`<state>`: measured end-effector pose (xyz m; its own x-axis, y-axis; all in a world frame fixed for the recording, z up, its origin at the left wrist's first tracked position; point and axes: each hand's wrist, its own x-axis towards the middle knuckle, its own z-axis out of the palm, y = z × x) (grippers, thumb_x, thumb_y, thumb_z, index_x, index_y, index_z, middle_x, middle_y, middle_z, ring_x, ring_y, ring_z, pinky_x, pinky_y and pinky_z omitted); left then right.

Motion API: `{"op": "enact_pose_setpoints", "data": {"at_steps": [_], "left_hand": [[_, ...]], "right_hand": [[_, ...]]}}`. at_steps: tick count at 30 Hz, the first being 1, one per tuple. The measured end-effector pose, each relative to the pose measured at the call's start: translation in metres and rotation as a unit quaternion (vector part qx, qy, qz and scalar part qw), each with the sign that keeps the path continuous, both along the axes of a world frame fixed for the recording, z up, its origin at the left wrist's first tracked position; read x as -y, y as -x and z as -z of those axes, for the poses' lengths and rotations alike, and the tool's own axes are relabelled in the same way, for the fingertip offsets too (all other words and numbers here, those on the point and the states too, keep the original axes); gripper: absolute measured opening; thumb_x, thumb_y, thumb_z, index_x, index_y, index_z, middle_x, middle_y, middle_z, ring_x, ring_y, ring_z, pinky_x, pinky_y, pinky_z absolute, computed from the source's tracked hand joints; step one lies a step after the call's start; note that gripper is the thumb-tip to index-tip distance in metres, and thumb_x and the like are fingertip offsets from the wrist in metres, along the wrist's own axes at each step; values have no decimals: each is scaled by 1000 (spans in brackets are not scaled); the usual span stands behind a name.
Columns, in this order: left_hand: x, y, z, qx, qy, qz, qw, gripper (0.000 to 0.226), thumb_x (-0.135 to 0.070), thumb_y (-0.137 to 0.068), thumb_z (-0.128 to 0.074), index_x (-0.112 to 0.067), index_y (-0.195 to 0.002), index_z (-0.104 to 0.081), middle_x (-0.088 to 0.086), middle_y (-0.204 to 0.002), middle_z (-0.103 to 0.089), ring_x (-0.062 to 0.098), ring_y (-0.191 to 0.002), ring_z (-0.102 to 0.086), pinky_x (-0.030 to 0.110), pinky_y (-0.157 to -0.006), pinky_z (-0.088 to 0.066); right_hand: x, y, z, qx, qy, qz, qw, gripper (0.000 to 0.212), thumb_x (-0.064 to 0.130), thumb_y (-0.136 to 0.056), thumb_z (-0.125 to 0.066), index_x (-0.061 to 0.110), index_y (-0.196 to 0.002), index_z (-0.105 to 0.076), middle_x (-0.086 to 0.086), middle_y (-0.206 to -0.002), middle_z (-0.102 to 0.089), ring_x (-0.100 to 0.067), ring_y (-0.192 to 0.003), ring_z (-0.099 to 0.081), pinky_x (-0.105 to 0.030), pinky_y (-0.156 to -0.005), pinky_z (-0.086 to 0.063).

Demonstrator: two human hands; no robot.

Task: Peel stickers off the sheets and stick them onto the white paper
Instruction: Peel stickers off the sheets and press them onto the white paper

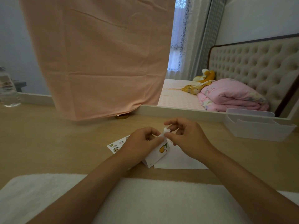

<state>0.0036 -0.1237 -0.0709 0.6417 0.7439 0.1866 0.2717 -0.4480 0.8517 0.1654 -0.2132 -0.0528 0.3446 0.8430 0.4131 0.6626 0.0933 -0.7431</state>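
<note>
My left hand (pixel 142 142) grips a bent sticker sheet (pixel 159 153) that shows a yellow and green cartoon sticker, lifted off the wooden table. My right hand (pixel 186 137) pinches a small white sticker (pixel 166 130) at the sheet's top edge, thumb and forefinger closed on it. A second sticker sheet (pixel 116 145) with several small cartoon figures lies flat to the left, partly hidden under my left hand. The white paper (pixel 178 160) lies under and to the right of my hands.
A clear plastic organiser tray (pixel 257 128) stands at the right back. A plastic water bottle (pixel 8 91) stands at the far left. A pink cloth (pixel 100 62) hangs over a mirror, with a gold lid (pixel 121 117) beneath it. A white towel (pixel 48 191) covers the near table edge.
</note>
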Motion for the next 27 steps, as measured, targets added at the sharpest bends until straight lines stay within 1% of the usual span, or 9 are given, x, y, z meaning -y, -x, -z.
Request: {"op": "enact_pose_setpoints", "data": {"at_steps": [6,11,13,16,18,21,22,24,27], "left_hand": [[1,-2,-3,-82,-106,-49,990,10,-38,-95,-62,-40,-100,-70,-16,-93,-70,3,-80,-61,23,-69,-51],[3,1,-5,-108,-216,-60,969,19,-37,-96,-58,-35,-105,-74,-13,-93,-73,8,-82,-60,32,-77,-48],[2,2,-4,-92,-174,-45,979,19,-37,-97,-57,-35,-106,-75,-13,-93,-73,7,-83,-63,33,-76,-50],[-4,3,-1,-44,-86,-28,995,18,-36,-98,-59,-37,-108,-73,-17,-96,-73,2,-87,-66,31,-77,-56],[-9,6,-3,-56,-77,-43,995,18,-37,-98,-58,-39,-112,-70,-18,-99,-71,2,-90,-65,30,-80,-56],[-19,13,-1,-190,-224,-140,946,32,-46,-96,-57,-40,-128,-60,-16,-120,-62,11,-117,-53,31,-97,-39],[-20,14,-2,-189,-255,-160,935,35,-48,-96,-57,-39,-129,-59,-15,-124,-59,13,-120,-48,33,-100,-34],[-16,14,-8,-105,-225,-141,958,23,-47,-98,-53,-39,-115,-66,-20,-112,-64,7,-109,-53,33,-96,-38],[-4,8,-16,19,-76,-51,996,30,-41,-102,-49,-30,-86,-73,-15,-86,-71,0,-84,-62,24,-74,-44]], "right_hand": [[-1,-2,0,49,5,10,999,36,20,-84,-79,35,-115,-67,16,-83,-71,-12,-65,-65,-43,-73,-60],[0,4,-3,102,9,11,995,32,40,-83,-79,38,-113,-67,26,-80,-69,-2,-68,-64,-36,-72,-57],[1,6,-5,100,8,3,995,31,45,-83,-77,39,-112,-68,22,-82,-70,-2,-67,-63,-33,-69,-55],[1,7,-9,26,-10,-6,1000,12,37,-89,-73,36,-101,-69,7,-83,-71,-7,-55,-60,-31,-60,-54],[1,5,-11,-53,-21,-1,998,4,28,-91,-73,25,-93,-71,-2,-79,-72,-4,-48,-55,-28,-52,-48],[2,2,-8,-84,-16,0,996,11,25,-91,-74,16,-86,-71,-5,-66,-72,-6,-41,-47,-24,-47,-41],[3,2,-7,-71,-16,-1,997,11,25,-91,-74,16,-85,-72,-4,-64,-72,-5,-40,-47,-22,-48,-40],[3,0,-3,-11,-38,0,999,14,31,-90,-74,19,-82,-72,0,-63,-71,-3,-43,-52,-20,-50,-41],[2,-11,4,254,-134,38,957,38,53,-94,-62,24,-71,-71,9,-57,-64,-8,-49,-56,-28,-51,-47]]}}
